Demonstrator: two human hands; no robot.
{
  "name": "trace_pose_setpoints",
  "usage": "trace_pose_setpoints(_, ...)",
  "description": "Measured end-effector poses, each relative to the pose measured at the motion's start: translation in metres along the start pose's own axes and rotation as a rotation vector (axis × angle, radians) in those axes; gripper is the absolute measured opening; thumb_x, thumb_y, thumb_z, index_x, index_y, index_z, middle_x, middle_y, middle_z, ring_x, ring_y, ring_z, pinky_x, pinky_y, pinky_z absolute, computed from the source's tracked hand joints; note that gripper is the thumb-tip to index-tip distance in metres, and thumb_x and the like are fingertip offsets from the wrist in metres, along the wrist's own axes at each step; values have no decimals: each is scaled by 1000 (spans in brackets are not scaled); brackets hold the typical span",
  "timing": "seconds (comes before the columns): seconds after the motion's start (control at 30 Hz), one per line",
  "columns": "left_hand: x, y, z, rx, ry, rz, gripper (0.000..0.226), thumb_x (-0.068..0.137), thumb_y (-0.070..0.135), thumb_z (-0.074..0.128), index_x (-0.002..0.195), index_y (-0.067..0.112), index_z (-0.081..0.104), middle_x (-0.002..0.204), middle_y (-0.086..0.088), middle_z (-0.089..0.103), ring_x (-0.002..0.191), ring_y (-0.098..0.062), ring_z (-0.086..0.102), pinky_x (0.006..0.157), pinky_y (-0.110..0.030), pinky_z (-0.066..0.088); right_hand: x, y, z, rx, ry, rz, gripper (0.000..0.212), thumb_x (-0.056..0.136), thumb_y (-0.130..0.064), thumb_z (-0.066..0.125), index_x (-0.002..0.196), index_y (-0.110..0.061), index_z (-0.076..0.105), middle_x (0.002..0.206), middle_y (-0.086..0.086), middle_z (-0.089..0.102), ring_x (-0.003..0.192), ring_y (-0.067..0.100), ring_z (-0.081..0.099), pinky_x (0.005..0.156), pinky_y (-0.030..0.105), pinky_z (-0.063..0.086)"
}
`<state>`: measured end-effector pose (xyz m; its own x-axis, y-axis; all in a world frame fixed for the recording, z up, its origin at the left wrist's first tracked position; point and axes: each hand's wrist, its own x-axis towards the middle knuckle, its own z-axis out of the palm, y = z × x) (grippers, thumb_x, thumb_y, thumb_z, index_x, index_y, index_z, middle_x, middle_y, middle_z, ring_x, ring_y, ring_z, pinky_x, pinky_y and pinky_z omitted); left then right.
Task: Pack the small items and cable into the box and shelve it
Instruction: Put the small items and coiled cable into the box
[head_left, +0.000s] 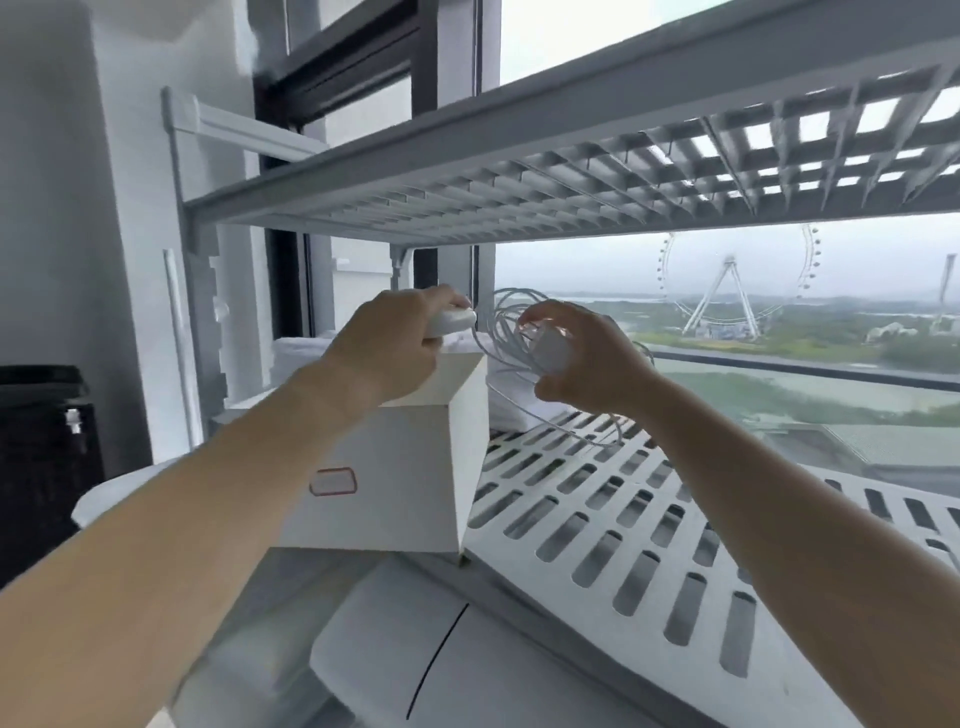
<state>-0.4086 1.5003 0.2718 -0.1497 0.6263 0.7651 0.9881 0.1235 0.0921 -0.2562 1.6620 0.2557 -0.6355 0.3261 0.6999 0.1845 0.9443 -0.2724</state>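
Two hands hold white items above a white box (400, 457) that stands on a slotted shelf (623, 525).

One item, a small rounded white object (451, 321), is pinched in the left hand (395, 348) just over the box's top rear edge, with the left wrist crossing in front of the box's upper left corner. The right hand (582, 358), just right of the box and above the shelf, grasps a loose coil of white cable (511, 332) together with a small white block (551, 349); one loop hangs down toward the shelf slots. Whether the box top is open cannot be told, since the left hand and forearm cover it. On the box front sits a red-outlined rounded label (333, 480), blank as far as can be read. Motion blur softens both held items.
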Motion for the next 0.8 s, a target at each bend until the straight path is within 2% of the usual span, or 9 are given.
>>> trace_pose_setpoints(0.17,-5,-63,-19,47,-22,-74,39,85,6,52,118,26,55,106,-9,66,94,-29,55,75,-31,39,39,-41,36,-19,-19,-99,66,53,-10,74,114,-24,55,116,-1,60,101,18,56,85,28,43)
trace_pose_setpoints(0.3,-7,-110,-21,57,-68,-68,38,86,5,51,118,25,55,105,-9,67,92,-29,56,75,-31,40,71,-68,60,-86,-32,-135,67,54,-11,74,116,-23,54,119,2,58,102,20,56,86,29,44)
trace_pose_setpoints(0.43,-12,-139,-7,4,-122,-35,41,87,6,48,118,31,55,108,-8,65,94,-27,58,73,-25,36,92,-81,90,-162,-59,-60,68,54,-13,74,117,-27,52,121,-2,56,100,18,52,79,28,40)
trace_pose_setpoints(0.53,-18,-154,5,-71,-179,-8,43,86,4,47,119,31,54,113,-6,64,99,-25,58,79,-27,42,98,-82,113,-269,-77,13,68,56,-14,73,118,-29,49,121,-4,54,101,20,52,75,26,36)
trace_pose_setpoints(0.63,-24,-163,13,-147,-202,-8,46,85,3,45,121,31,53,114,-4,63,101,-23,57,80,-26,43,99,-82,127,-372,-130,100,67,59,-14,72,120,-29,48,122,-3,53,105,23,53,76,28,41)
trace_pose_setpoints(0.8,-41,-164,19,-164,-270,-17,49,85,5,44,123,35,48,104,-6,64,81,-24,53,67,-26,41,78,-86,132,-508,-242,169,63,62,-10,67,120,-26,48,125,-1,51,108,25,53,80,27,44)
